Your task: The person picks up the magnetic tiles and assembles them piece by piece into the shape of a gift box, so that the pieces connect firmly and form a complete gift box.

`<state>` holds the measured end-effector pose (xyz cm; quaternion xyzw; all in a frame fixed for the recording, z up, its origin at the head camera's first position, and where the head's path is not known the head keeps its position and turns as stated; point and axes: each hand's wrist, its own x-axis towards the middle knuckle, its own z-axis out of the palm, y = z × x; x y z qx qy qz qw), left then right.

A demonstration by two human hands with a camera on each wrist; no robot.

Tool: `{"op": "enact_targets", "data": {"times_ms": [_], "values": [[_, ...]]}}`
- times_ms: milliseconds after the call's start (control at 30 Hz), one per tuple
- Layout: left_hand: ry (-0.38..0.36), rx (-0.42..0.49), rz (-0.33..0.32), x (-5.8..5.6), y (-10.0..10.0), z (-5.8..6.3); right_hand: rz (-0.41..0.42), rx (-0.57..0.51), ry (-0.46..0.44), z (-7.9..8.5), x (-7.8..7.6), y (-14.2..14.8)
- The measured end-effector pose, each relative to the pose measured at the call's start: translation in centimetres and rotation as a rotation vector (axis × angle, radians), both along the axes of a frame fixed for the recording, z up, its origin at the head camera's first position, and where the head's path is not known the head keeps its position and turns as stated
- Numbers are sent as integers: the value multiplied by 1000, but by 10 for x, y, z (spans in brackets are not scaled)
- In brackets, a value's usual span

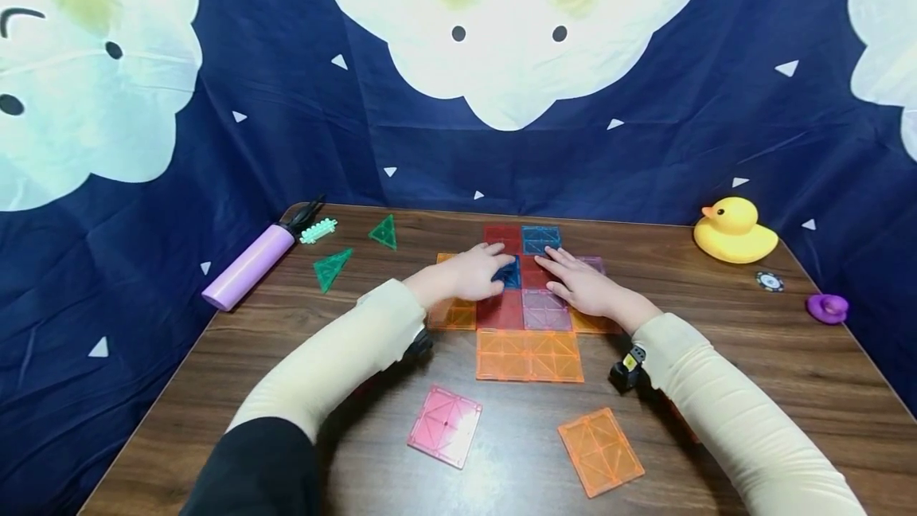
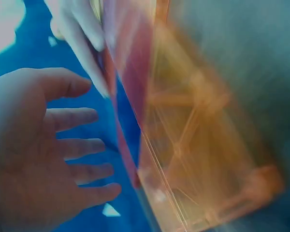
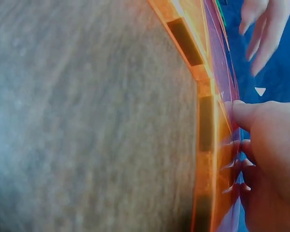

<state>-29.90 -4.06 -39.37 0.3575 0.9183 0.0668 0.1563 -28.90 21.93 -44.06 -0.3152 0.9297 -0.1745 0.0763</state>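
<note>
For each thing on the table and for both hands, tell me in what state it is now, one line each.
left hand: fingers straight, resting on the blue tile
right hand: flat, pressing on the tile mat
tile mat: flat on the table, tiles joined
pink tile: flat, apart
loose orange tile: flat, apart
yellow duck: upright
purple tube: lying down

Bright, even light fills the head view, with a soft white sheen on the wooden table near the pink tile. Short, soft shadows sit under both sleeves and beside the yellow duck. Wide-lens bending curves the table edges and the backdrop. The left wrist view is heavily smeared by motion blur, the orange tile streaky. The right wrist view is soft too, the table grain a fuzzy blur.
</note>
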Motion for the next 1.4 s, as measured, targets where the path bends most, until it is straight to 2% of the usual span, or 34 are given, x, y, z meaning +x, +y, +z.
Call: {"op": "enact_targets", "data": {"times_ms": [100,167,267,367,467,667,767,833,933,1000,1100,1233,1400], "values": [[22,2,-67,32,-8,2,-8,-1,10,1,1,0],[39,-7,-125,53,-12,0,-15,0,22,1,1,0],[52,-38,-173,80,-14,-3,-23,3,41,1,1,1],[91,-96,-197,100,-9,-7,-31,-4,51,2,3,1],[167,-148,-220,113,1,-11,-32,-12,70,2,6,0],[371,-176,-245,125,21,-23,-31,-39,76,1,11,-2],[425,-185,-236,128,25,-28,-55,-64,81,3,14,0],[439,-196,-236,128,26,-29,-110,-98,107,8,15,6],[434,-208,-239,128,27,-27,-270,-162,114,19,22,17],[426,-222,-242,127,27,-26,-384,-208,59,27,29,26],[428,-249,-261,127,27,-24,-503,-257,-97,35,44,36],[460,-279,-313,130,27,-20,-534,-405,-304,35,57,41],[441,-275,-362,128,26,-15,-576,-632,-450,34,63,40]]}}
